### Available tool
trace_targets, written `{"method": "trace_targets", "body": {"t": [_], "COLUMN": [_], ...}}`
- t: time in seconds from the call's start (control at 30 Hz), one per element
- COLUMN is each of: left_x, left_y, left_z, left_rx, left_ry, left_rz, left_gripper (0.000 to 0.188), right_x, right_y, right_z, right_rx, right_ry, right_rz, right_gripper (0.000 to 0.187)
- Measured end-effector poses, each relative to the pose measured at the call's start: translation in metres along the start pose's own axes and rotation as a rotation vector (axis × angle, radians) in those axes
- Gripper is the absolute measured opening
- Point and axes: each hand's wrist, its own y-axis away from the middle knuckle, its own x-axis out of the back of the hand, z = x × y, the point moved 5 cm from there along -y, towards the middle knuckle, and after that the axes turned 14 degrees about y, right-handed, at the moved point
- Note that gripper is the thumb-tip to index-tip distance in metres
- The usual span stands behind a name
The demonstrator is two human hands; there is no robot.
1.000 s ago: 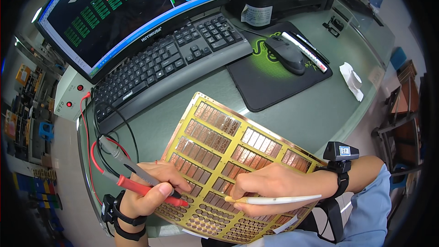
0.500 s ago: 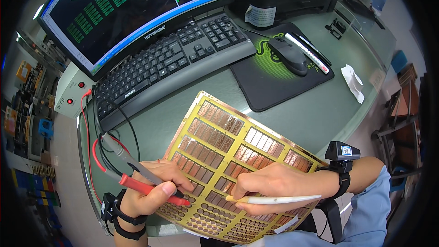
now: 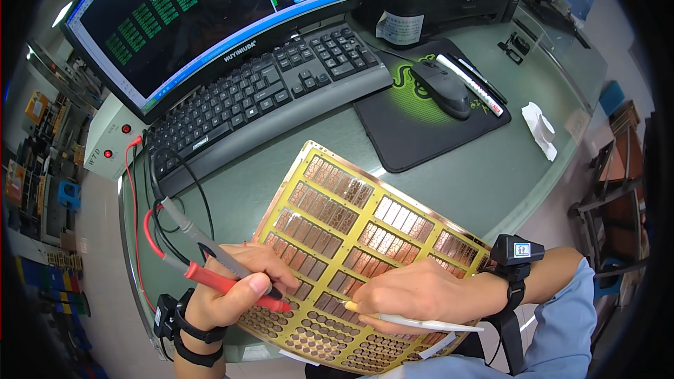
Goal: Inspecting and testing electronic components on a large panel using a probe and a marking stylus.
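Gold-coloured circuit panel (image 3: 351, 238) lies tilted over tabletop (image 3: 477, 182) edge, below keyboard (image 3: 260, 98). Left hand (image 3: 235, 288) grips red probe (image 3: 235, 286) and grey probe (image 3: 210, 242), tips on panel. Right hand (image 3: 421, 293) grips white pen (image 3: 414, 321) against panel.

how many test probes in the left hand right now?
2. The red plastic test probe lies across the left hand, tip on the gold-coloured circuit panel. The grey test probe sits just above it in the same grip. No others are visible.
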Motion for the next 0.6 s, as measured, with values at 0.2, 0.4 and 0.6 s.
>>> {"method": "trace_targets", "body": {"t": [0.2,0.4,0.6], "left_x": [-0.0014,-0.0025,-0.0011], "left_y": [-0.0013,-0.0015,-0.0009], "left_z": [0.0001,-0.0005,-0.0006], "left_rx": [0.001,-0.006,-0.031], "left_ry": [-0.015,-0.008,-0.019], "left_rz": [-0.001,-0.005,-0.005], "left_gripper": [0.04,0.04,0.04], "right_x": [0.0003,0.0007,-0.0008], "right_y": [0.0013,0.0016,0.0034], "right_z": [0.0015,0.0009,0.0021], "right_rx": [-0.025,-0.06,-0.043], "right_ry": [0.029,0.011,0.046], "right_rz": [0.034,0.061,0.036], "right_gripper": [0.019,0.017,0.016]}}
